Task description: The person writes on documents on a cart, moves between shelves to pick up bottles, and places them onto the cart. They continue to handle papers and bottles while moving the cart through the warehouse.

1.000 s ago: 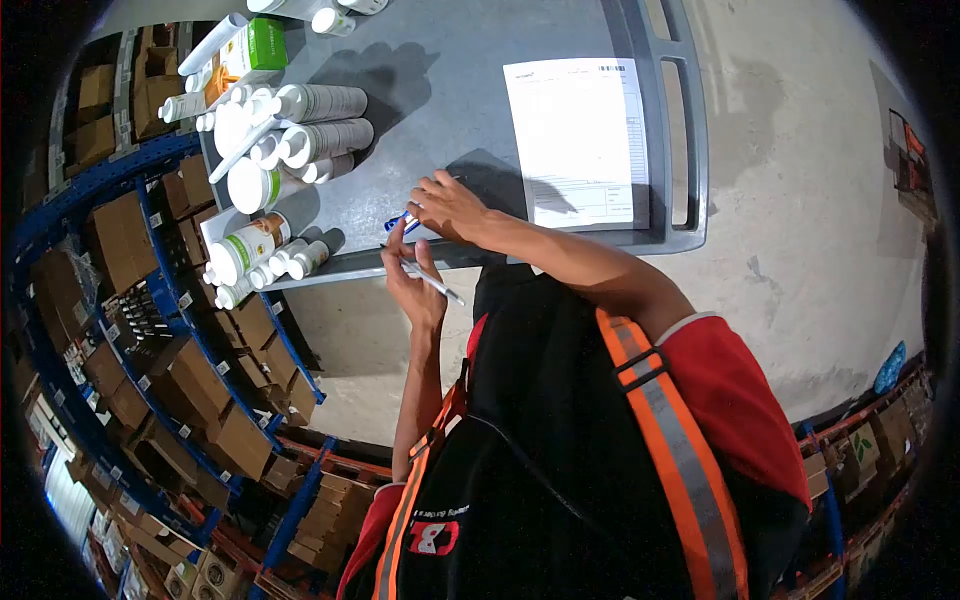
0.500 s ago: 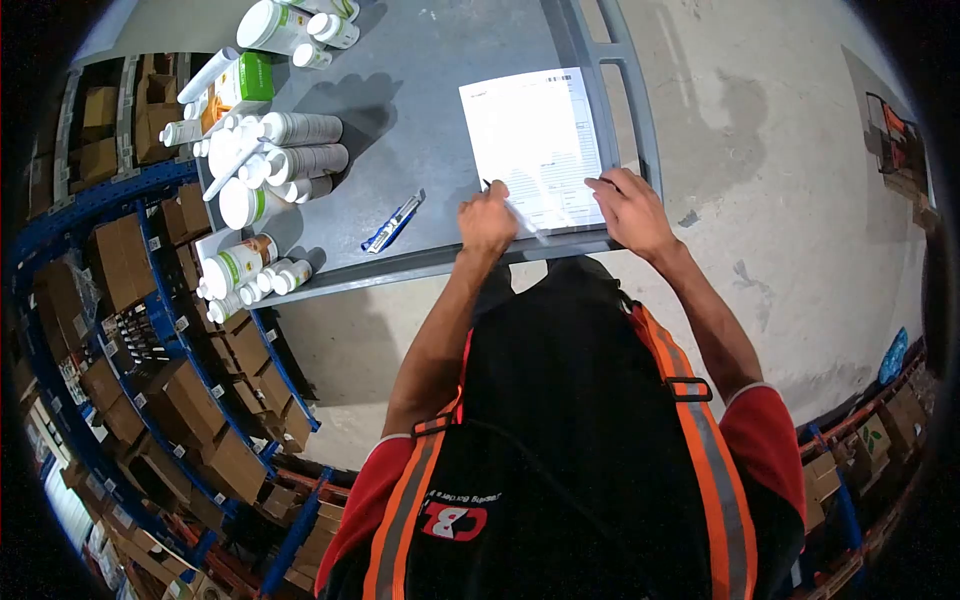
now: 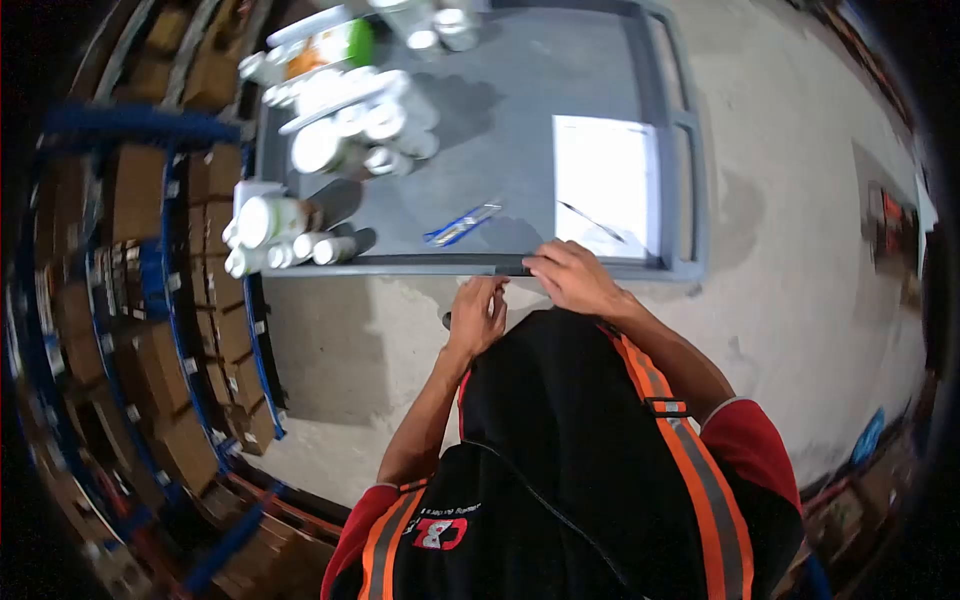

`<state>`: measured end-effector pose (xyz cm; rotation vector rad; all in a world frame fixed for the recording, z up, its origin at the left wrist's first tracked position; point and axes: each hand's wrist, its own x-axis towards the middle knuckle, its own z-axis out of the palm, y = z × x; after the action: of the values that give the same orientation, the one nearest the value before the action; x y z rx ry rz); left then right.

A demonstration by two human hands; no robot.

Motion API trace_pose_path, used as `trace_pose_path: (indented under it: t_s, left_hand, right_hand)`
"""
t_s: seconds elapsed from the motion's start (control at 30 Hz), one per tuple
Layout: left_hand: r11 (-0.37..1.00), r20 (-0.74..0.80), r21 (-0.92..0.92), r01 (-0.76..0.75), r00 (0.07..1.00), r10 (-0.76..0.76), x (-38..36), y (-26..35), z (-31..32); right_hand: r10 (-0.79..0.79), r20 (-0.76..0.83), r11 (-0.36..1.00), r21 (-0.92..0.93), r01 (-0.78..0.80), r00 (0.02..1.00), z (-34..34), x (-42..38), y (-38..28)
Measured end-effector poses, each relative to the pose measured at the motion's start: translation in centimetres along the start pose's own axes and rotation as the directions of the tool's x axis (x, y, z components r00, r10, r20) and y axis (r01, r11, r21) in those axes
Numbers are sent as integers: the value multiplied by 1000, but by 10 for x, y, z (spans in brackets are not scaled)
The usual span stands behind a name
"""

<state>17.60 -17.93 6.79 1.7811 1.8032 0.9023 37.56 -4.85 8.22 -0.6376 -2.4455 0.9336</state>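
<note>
My left hand [image 3: 479, 314] is just below the front rim of a grey cart [image 3: 400, 267], fingers curled together; whatever they hold, if anything, is hidden. The fingers of my right hand [image 3: 573, 279] are bent over the same rim. Beyond it, a white printed sheet [image 3: 600, 170] lies flat on the cart, with a dark pen [image 3: 592, 222] across its lower part. A blue cutter [image 3: 462, 225] lies on the cart surface, left of the sheet.
White bottles [image 3: 270, 220] and jars crowd the cart's left side, along with a green and orange box [image 3: 335, 48]. Blue shelving [image 3: 180, 290] with cardboard boxes [image 3: 135, 200] stands at the left. Concrete floor [image 3: 770, 290] stretches along the right.
Both hands have come off the sheet to the cart's front rim. The pen that was at my left hand now lies on the sheet. The view has shifted, and the cart sits further right.
</note>
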Motion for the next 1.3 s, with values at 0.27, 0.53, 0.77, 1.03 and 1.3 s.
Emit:
trace_pose_path:
  t_s: [0.27,0.53,0.77,1.03,1.3]
  left_hand:
    - [805,-220,-275,526,781,-585,-194,-105,-127]
    - [737,-555,-344,582,507,-659,-302,-195,-244]
    - [655,-596,-469,592,335,-730,-325,-319,-305]
    - [663,-715,-399,634,238,-657,-309,-469,-522]
    - [664,-984,22,747,134,-118,-347,-557,-852]
  right_hand:
    - [-356,58,931,104,350,933,157,134,-133]
    - [-606,235,785,330,525,760,297,266,-300]
    - [-706,225,708,233,666,672,337,472,-366]
    - [-852,110,516,2,857,512,405,848,-503]
    - [-933,123,306,-218,927,337,500,1255,-727]
